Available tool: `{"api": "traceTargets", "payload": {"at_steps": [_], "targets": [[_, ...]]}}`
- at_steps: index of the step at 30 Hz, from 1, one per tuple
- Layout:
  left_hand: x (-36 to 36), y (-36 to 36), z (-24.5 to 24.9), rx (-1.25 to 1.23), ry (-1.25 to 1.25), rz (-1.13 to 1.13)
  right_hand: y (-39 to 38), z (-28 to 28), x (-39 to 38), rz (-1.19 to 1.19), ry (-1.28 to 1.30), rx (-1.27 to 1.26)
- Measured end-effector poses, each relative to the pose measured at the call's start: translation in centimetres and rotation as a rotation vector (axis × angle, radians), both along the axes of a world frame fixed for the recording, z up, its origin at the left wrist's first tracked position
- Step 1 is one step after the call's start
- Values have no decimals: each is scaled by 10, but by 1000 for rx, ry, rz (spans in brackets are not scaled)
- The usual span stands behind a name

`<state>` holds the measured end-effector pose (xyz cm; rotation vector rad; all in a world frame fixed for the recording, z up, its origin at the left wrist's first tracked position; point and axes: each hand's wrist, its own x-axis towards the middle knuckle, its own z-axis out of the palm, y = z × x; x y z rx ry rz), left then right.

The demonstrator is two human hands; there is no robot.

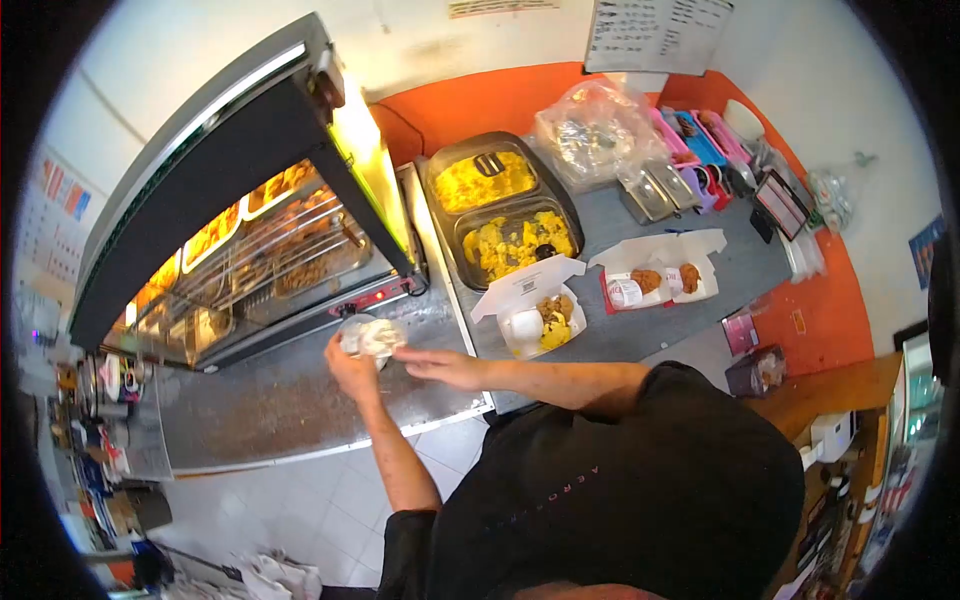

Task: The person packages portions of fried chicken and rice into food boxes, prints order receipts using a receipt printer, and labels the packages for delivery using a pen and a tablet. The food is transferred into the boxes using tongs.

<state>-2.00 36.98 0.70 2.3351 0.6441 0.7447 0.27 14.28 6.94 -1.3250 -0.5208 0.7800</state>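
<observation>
Clear plastic tub (372, 337), small, whitish contents. It sits above the grey counter (280, 410), just in front of the heated display case (250, 240). Your left hand (350, 372) is curled around the tub from below, fingers closed on its wall. Your right hand (440, 366) lies just to its right, fingers mostly extended, tips at the rim, gripping nothing. From the right hand the tub lies up and left, so the left hand is nearer. Tub looks round, with no long axis. Open meal box (540, 315) stands well apart, to the right.
</observation>
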Motion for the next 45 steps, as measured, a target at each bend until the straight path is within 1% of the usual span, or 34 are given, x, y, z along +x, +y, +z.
{"api": "traceTargets", "payload": {"at_steps": [2, 3, 5, 6, 8, 9, 10, 11, 12, 13, 14, 15, 16, 17, 18, 20, 22, 24, 25, 26, 28, 30, 32, 33, 34, 36, 37, 38, 39, 40, 41, 42, 43, 45], "targets": [[17, 30, -10, 138, 203, 222, -33, 12, 1, 259, -153, 36], [26, 41, -17, 139, 203, 202, -50, 10, 0, 238, -153, 35], [40, 57, -33, 248, 296, 285, -81, -1, -8, 209, -103, -116], [42, 60, -40, 248, 302, 265, -96, -5, -8, 192, -93, -120], [43, 61, -54, 404, 530, 44, -128, -12, -6, 101, -265, -275], [46, 61, -58, 430, 579, 50, -144, -12, -5, 82, -260, -282], [48, 60, -60, 432, 573, 28, -161, -12, -2, -54, -274, -275], [45, 55, -45, 454, 627, 6, -176, -13, -1, -189, -283, -264], [41, 52, -33, 477, 685, -17, -191, -8, 1, -209, -272, -267], [37, 52, -28, 485, 692, -34, -206, 1, 4, -327, -256, -328], [33, 58, -22, 461, 739, 2, -219, 7, 8, -440, -238, -385], [34, 60, -12, 436, 782, 46, -230, 8, 13, -445, -229, -381], [36, 60, -2, 443, 789, 49, -240, 7, 19, -503, -218, -352], [36, 54, 10, 423, 715, 68, -249, 6, 21, -553, -204, -325], [36, 49, 18, 403, 644, 94, -255, 5, 23, -536, -191, -319], [61, 35, 26, 38, 117, 15, -263, 9, 40, -465, -202, -333], [86, -32, 49, -375, -320, -147, -271, 21, 54, -383, -238, -274], [90, -180, 123, -558, -381, -263, -277, 28, 65, -278, -408, -182], [98, -218, 119, -296, -327, -297, -279, 39, 69, -321, -402, -76], [99, -281, 144, -812, -322, -280, -287, 51, 72, -277, -399, -67], [115, -364, 153, -761, -537, -388, -308, 73, 81, -372, -289, 197], [128, -425, 171, -1002, -646, -437, -344, 75, 99, -331, -292, 171], [141, -458, 178, -1152, -673, -488, -379, 73, 115, -351, -251, 153], [144, -470, 184, -1209, -672, -497, -391, 77, 120, -378, -292, 288], [146, -479, 190, -1242, -621, -478, -402, 83, 122, -350, -288, 281], [152, -492, 200, -1401, -542, -529, -416, 104, 125, -443, -275, 506], [153, -498, 202, -1395, -560, -509, -418, 109, 126, -535, -387, 462], [155, -503, 204, -1485, -479, -552, -425, 110, 130, -514, -387, 467], [158, -508, 206, -1572, -392, -597, -434, 109, 134, -451, -335, 321], [163, -510, 202, -1566, -404, -587, -440, 109, 137, -389, -282, 174], [170, -512, 199, -1478, -384, -608, -437, 112, 138, -451, -224, 254], [175, -513, 197, -1389, -364, -629, -440, 112, 141, -439, -226, 259], [178, -512, 197, -1386, -363, -663, -445, 112, 143, -400, -177, 235], [180, -519, 216, -1428, -417, -685, -451, 112, 148, -347, -123, 232]]}}
